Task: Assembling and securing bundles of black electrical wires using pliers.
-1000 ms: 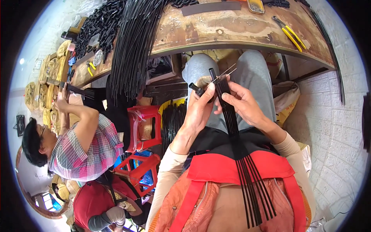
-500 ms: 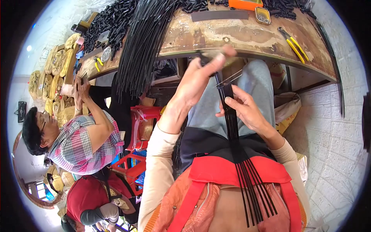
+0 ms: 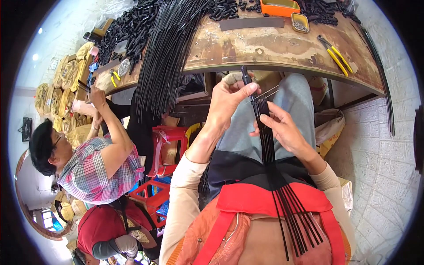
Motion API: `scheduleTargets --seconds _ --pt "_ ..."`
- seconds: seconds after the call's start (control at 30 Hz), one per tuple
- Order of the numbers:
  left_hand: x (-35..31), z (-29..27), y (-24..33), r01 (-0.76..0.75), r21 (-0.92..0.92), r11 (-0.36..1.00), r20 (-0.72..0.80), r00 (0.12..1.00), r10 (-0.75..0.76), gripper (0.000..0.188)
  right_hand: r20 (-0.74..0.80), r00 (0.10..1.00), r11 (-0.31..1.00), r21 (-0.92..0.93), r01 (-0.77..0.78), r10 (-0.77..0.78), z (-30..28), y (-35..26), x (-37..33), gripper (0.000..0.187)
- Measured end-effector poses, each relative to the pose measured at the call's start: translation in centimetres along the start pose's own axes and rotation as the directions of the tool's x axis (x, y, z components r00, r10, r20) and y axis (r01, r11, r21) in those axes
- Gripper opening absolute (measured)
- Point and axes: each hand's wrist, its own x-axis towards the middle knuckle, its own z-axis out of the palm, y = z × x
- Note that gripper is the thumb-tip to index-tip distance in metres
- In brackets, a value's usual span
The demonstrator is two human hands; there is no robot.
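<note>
My left hand (image 3: 224, 100) is closed around a slim black plastic tube fitting (image 3: 245, 76), pinched between thumb and fingers, its tip pointing toward the table. Just below it, my right hand (image 3: 282, 127) grips a bundle of thin black rods (image 3: 267, 148), which look like umbrella ribs. These rods lie side by side in the grip, then fan out over my red apron top (image 3: 247, 197). Thin wire (image 3: 271, 91) sticks out to the right where the rods meet the fitting. The fingers partly hide that joint.
Ahead is a worn wooden table (image 3: 247, 42) with a large sheaf of black rods (image 3: 163, 57), heaped black fittings (image 3: 121, 35), yellow-handled pliers (image 3: 338, 57) and an orange tray (image 3: 280, 7). A co-worker in a checked shirt (image 3: 104, 168) sits to the left, near red stools (image 3: 170, 148).
My left hand, blurred near the table edge before, has come down and back toward the rods and now holds the fitting steadily. My right hand keeps its grip. The co-worker's hands have risen.
</note>
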Motion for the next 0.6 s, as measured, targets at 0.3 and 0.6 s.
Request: scheduleTargets --seconds 0.3,0.6 --pt "-1.7 0.6 -0.2 0.115 -0.38 0.918 0.101 0.991 -0.082 0.038 0.01 0.999 0.998 -0.058 0.034 -0.033 0.6 0.1 -1.4 0.032" --pt "-2.5 1.5 -0.8 0.028 -0.157 0.987 -0.073 0.997 -0.04 0.026 0.019 1.0 0.999 -0.048 0.026 -0.025 -0.2 -0.2 -2.5 0.034"
